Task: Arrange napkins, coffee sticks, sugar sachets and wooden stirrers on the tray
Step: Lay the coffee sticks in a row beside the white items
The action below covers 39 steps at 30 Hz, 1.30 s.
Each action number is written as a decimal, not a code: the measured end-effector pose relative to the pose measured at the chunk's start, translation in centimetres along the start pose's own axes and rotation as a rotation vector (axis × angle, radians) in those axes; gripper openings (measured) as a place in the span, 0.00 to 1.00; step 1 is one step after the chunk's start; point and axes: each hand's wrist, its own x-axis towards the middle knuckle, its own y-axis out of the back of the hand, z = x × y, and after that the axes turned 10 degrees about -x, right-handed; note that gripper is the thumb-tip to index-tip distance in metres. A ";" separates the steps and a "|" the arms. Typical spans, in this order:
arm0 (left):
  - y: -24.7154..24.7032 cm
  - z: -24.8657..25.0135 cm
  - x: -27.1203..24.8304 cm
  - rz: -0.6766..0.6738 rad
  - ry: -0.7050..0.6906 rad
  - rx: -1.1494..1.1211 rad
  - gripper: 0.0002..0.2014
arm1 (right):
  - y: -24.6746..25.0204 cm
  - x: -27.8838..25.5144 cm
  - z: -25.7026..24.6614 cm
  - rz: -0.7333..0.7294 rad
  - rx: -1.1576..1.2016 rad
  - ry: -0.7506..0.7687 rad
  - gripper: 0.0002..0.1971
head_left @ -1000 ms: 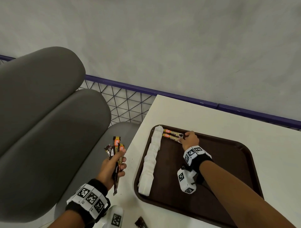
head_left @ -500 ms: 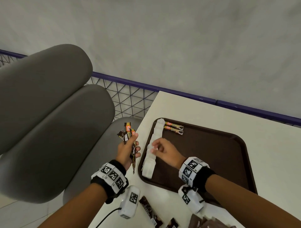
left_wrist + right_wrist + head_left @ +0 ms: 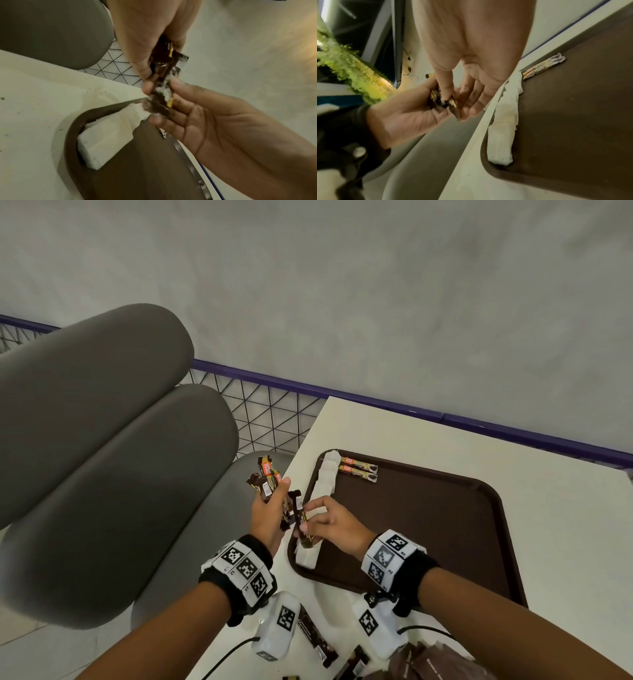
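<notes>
Fingertips (image 3: 302, 528) of the right hand (image 3: 337, 527) pinch one dark coffee stick (image 3: 300, 520), thumb on one side and forefinger on the other, the remaining fingers loosely curled beneath it. That stick stands nearly upright, its lower end just above the near end of the napkins (image 3: 322, 501). At 9 o'clock from it, touching or almost touching, the left hand (image 3: 269, 513) grips a bundle of coffee sticks (image 3: 267, 481), fingers curled round the middle and thumb pressed against the front; the tops fan out toward 12 o'clock. In the left wrist view the two hands meet over the same dark wrappers, and whether the pinched stick is free of the bundle cannot be told.

Both hands hover over the 9 o'clock rim of the brown tray (image 3: 428, 508). White folded napkins lie in a row along that rim, inside the tray. At the row's far end, toward 12 o'clock, two coffee sticks (image 3: 359, 469) lie flat side by side, touching each other and just beside the napkins.

Tray and hands sit over a white table (image 3: 565, 525). More dark sticks (image 3: 317, 637) lie on the table at 6 o'clock, near the wrists. A grey padded chair (image 3: 102, 457) stands at 9 o'clock beyond the table edge.
</notes>
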 end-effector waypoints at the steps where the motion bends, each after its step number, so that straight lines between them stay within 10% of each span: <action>1: 0.2 0.2 0.1 -0.004 -0.001 0.008 0.09 | 0.4 -0.1 -0.2 0.022 0.056 0.002 0.10; 26: 0.8 0.3 0.3 -0.127 0.173 0.213 0.03 | 3.8 -1.1 1.0 0.293 -0.183 0.216 0.14; 39: -0.7 -0.4 1.5 -0.133 0.100 0.109 0.05 | 6.2 -0.1 3.0 0.269 -0.098 -0.252 0.14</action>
